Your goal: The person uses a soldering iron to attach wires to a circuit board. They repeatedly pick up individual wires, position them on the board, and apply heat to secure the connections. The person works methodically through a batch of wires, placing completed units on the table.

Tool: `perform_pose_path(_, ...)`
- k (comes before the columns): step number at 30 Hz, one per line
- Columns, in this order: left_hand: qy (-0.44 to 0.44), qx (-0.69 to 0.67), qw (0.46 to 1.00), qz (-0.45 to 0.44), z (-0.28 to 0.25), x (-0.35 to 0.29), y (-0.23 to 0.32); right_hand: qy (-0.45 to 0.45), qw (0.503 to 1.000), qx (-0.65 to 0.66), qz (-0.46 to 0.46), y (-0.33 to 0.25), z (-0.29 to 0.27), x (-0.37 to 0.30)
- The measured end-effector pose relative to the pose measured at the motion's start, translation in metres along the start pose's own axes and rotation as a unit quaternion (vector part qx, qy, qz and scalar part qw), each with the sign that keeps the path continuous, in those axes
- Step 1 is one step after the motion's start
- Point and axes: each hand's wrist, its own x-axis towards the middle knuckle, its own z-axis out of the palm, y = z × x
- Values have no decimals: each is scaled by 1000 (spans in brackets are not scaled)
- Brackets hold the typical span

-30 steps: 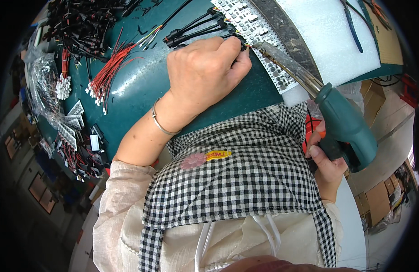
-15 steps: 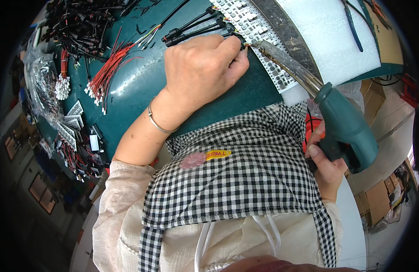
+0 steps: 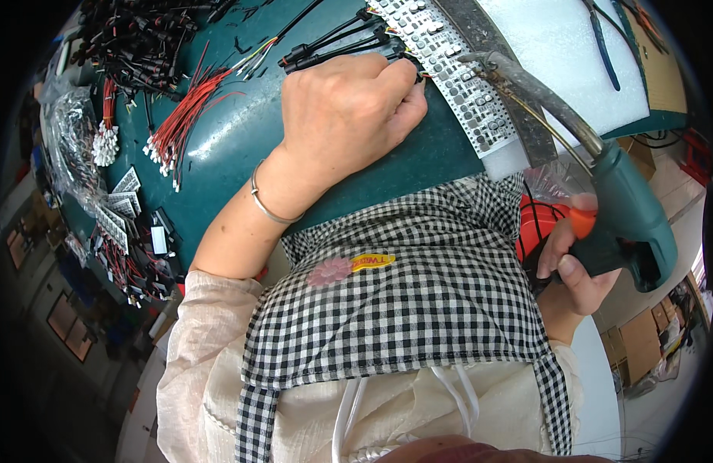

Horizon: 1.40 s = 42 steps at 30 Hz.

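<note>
The left hand (image 3: 345, 116) rests on the green bench (image 3: 240, 147), fingertips pinching a wire end against the near end of the component strip (image 3: 457, 77). The right hand (image 3: 576, 266) grips the soldering gun (image 3: 619, 208); its barrel's long axis points far-left toward that pinch.

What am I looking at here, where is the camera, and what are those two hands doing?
The camera sits on a person's head and looks down with a fisheye lens, so straight edges bend. No machine: just two bare hands. The left hand presses its fingers onto wire ends at a white strip of small parts on a green table. The right hand grips a teal soldering gun whose long metal tip reaches to the strip. Bundles of red wires and black cables lie nearby. The checked cloth is the person's apron.
</note>
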Motion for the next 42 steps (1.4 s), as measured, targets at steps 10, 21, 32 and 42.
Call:
perform_pose_path(10,-9,10,1000,3,-1,0,1,37,999,-6,-7,3,3,1)
perform_pose_path(21,-24,-18,1000,-9,-4,-1,1,37,999,3,-17,4,2,2)
perform_pose_path(32,-79,-193,969,-132,-4,0,3,27,1000,15,-1,5,-3,-2)
perform_pose_path(42,-105,-240,958,-118,0,-3,-1,28,1000,14,-2,4,-5,-2)
